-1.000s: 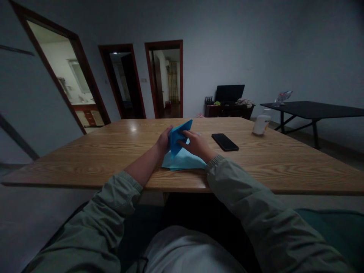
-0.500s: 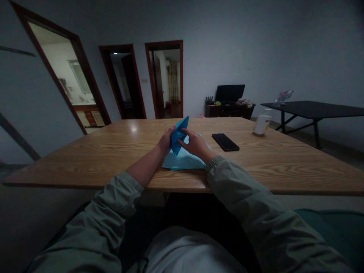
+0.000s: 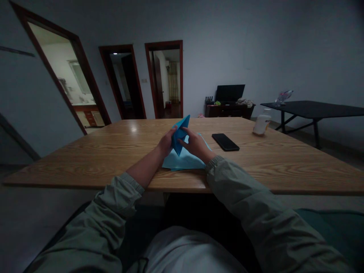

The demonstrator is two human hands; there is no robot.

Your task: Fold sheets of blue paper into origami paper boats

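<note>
A folded piece of blue paper [image 3: 179, 133] is held up over the table, its pointed ends slanting up to the right and down. My left hand [image 3: 166, 142] grips its left side, with the thumb on the near face. From the right, my right hand [image 3: 195, 142] has thumb and index finger at the paper's folds; the fingertips are partly hidden there. Beneath both hands, light blue paper sheets [image 3: 184, 161] lie flat near the table's front edge.
The wooden table [image 3: 113, 151] spreads to both sides. To the right lie a black phone [image 3: 225, 142] and, farther back, a standing whitish bottle [image 3: 261, 123]. Beyond stand a black table [image 3: 321, 108] and a cabinet [image 3: 227, 111] with a screen [image 3: 230, 93].
The folded blue paper has turned slightly and shifted a little to the right in my hands. Both hands keep nearly the same place.
</note>
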